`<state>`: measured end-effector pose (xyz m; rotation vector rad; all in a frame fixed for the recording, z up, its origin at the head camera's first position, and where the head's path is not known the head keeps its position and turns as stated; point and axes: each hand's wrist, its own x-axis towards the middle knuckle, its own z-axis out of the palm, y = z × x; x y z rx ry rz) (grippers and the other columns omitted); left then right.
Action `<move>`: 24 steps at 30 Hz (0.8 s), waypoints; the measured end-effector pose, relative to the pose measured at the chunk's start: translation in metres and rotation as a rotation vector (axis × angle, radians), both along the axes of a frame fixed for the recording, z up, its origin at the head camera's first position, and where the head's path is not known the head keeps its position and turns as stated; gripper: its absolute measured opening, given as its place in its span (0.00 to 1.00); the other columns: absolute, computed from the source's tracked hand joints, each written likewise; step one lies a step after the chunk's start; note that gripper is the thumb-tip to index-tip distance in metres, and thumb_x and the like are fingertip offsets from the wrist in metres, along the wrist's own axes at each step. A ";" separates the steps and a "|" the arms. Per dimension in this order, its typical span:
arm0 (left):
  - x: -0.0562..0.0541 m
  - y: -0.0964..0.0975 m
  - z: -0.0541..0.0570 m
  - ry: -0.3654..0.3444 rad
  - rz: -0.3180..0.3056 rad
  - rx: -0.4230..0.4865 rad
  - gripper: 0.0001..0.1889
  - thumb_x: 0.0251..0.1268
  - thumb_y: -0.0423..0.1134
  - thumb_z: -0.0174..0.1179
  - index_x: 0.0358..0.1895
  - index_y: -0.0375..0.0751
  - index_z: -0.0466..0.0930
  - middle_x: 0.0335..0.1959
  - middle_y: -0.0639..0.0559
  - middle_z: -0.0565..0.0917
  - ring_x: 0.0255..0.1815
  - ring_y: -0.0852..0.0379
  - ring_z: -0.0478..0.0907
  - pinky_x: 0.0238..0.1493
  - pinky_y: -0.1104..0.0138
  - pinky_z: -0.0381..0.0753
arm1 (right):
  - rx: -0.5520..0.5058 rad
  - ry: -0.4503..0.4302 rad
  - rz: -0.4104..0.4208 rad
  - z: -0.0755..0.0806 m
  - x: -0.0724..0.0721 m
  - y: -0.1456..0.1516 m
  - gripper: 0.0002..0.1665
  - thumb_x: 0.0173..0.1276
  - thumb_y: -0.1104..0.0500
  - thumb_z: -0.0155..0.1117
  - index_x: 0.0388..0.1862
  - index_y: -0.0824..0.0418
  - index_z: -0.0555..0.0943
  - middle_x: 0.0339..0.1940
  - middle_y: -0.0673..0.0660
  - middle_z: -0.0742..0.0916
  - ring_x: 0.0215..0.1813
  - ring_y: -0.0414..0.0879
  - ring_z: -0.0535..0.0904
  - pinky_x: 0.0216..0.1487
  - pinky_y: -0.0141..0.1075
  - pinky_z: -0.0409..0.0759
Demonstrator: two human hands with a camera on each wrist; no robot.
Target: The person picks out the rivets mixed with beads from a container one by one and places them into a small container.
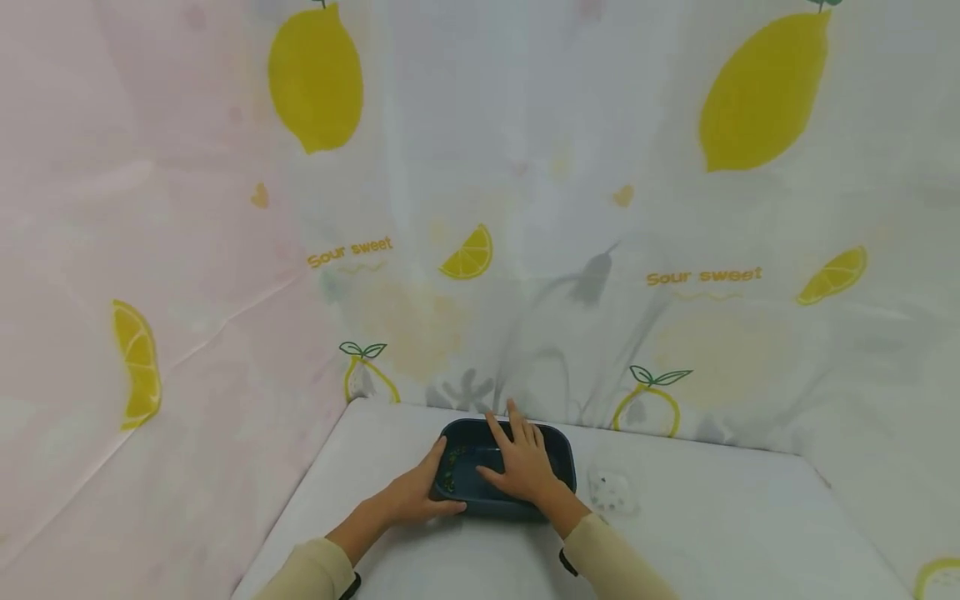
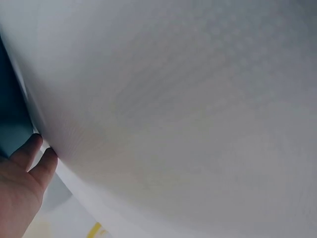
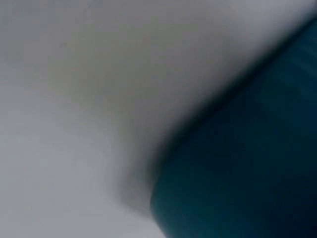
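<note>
A dark teal, deep rectangular dish [image 1: 491,507] sits on the white table, with small green leafy bits [image 1: 450,471] along the left of its inside. My left hand [image 1: 412,493] grips the dish's left front corner, thumb along the front wall and fingers at the left side. In the left wrist view, two fingertips [image 2: 45,161] of that hand show beside the teal wall [image 2: 11,106]. Over the dish's inside, my right hand [image 1: 525,467] is held with its fingers spread, covering part of the dish floor. The right wrist view shows only the blurred dish wall [image 3: 237,173].
To the right of the dish lies a small pale, see-through piece with dark specks [image 1: 611,490]. A white cloth [image 1: 720,517] covers the table. Behind it and on the left hang lemon-print sheets [image 1: 525,208] close to the table's edges.
</note>
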<state>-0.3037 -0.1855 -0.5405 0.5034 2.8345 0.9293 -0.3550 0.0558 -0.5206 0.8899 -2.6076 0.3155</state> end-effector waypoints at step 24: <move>-0.002 0.003 0.001 0.043 -0.002 0.036 0.64 0.56 0.68 0.65 0.79 0.34 0.34 0.79 0.32 0.50 0.73 0.40 0.65 0.68 0.48 0.69 | -0.108 -0.104 0.154 -0.007 -0.011 -0.049 0.20 0.62 0.56 0.74 0.52 0.61 0.83 0.51 0.55 0.86 0.54 0.50 0.80 0.57 0.43 0.79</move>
